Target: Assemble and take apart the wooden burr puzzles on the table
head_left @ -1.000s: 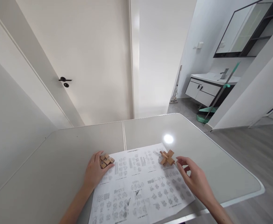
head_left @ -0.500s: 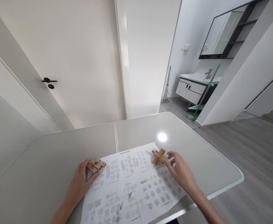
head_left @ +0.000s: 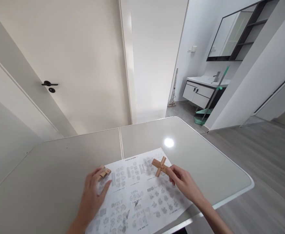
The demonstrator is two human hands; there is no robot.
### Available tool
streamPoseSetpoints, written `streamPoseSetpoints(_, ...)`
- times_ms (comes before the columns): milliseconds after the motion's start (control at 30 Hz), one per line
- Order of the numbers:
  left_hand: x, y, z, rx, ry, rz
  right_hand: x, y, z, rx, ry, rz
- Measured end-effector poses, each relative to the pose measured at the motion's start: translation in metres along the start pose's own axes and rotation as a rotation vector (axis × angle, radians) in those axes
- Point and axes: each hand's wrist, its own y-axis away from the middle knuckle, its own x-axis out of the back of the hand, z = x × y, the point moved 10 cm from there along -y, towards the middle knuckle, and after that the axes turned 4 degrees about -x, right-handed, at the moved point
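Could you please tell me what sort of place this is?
Probably a room in a home: a door stands beyond the table, and a washbasin and mirror show at right.

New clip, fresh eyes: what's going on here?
A person's right hand pinches one arm of a wooden cross-shaped piece over a printed sheet on a table. The left hand is open at a wooden block cluster, partly hidden by its fingers.
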Motion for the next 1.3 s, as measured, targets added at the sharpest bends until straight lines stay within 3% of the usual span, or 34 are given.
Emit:
streamPoseSetpoints(133,-0.052,0.005,0.069,0.074,0.325,-0.408,-0.031,0.024,-0.033,0.029,-0.164,-0.218)
streamPoseSetpoints(233,-0.074,0.01,0.102,0.19,0.545,-0.565,-0.047,0.037,-0.047,0.039,-0.231,-0.283)
streamPoseSetpoints(400,-0.093,0.019,0.125,0.249,0.834,-0.689,-0.059,0.045,-0.048,0.065,-0.295,-0.272)
streamPoseSetpoints(600,-0.102,0.022,0.132,0.279,1.046,-0.696,-0.06,0.05,-0.048,0.113,-0.269,-0.146)
streamPoseSetpoints(767,-0.097,0.024,0.132,0.363,0.999,-0.666,-0.061,0.053,-0.053,0.127,-0.225,-0.136)
streamPoseSetpoints(900,-0.091,0.023,0.136,0.314,0.972,-0.667,-0.062,0.055,-0.061,0.16,-0.234,-0.167)
streamPoseSetpoints(1000,-0.089,0.023,0.139,0.265,0.962,-0.659,-0.058,0.056,-0.065,0.182,-0.23,-0.116)
streamPoseSetpoints(1167,-0.079,0.016,0.141,0.262,0.903,-0.552,-0.054,0.055,-0.073,0.203,-0.222,-0.036)
streamPoseSetpoints(1300,-0.063,0.004,0.151,0.212,0.796,-0.503,-0.055,0.051,-0.077,0.21,-0.233,-0.1)
